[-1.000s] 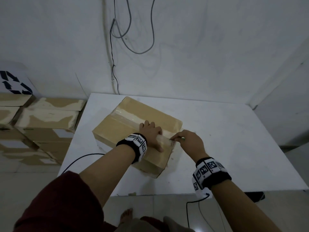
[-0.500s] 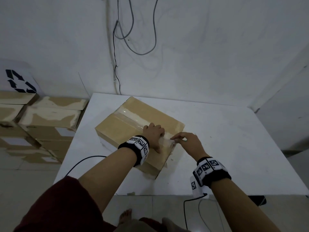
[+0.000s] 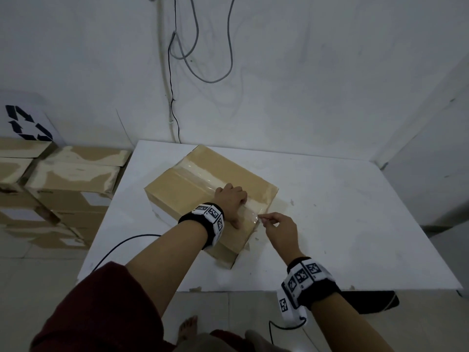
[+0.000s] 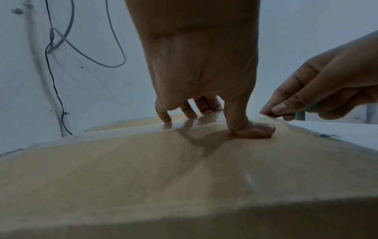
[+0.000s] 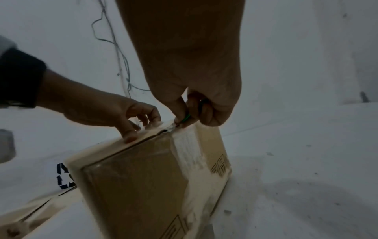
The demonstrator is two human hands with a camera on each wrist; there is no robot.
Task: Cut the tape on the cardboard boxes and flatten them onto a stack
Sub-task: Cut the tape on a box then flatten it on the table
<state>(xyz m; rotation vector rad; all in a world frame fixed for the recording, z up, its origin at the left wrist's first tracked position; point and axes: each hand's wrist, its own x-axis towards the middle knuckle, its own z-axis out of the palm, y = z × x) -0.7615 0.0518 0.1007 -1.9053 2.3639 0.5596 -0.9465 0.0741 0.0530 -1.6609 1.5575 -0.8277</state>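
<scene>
- A closed cardboard box (image 3: 210, 191) lies on the white table (image 3: 342, 224), set at an angle, nearer the left side than the right.
- A strip of clear tape (image 3: 203, 177) runs along the seam of the box top, from the far left end to the near right edge, and goes on down the end face, as the right wrist view shows.
- The left hand (image 3: 229, 203) rests on the box top over the tape. Its fingers are bent and spread, the tips pressing down on the tape, and the thumb (image 4: 250, 127) lies flat against the cardboard. It grasps nothing.
- The right hand (image 3: 279, 228) is at the near right edge of the box, just beside the left hand. Its thumb and first fingers pinch a small cutter (image 5: 184, 120) with a green body, and the other fingers are curled in.
- The tip of the cutter sits at the tape, right where the strip bends over the top edge of the box. A short dark gap shows in the seam there.
- Both wrists wear black bands with printed square markers.
- On the floor to the left of the table sits a pile of cardboard boxes (image 3: 63, 179), with a recycling sign (image 3: 26, 123) on the wall behind.
- Cables (image 3: 203, 47) hang down the far wall.
</scene>
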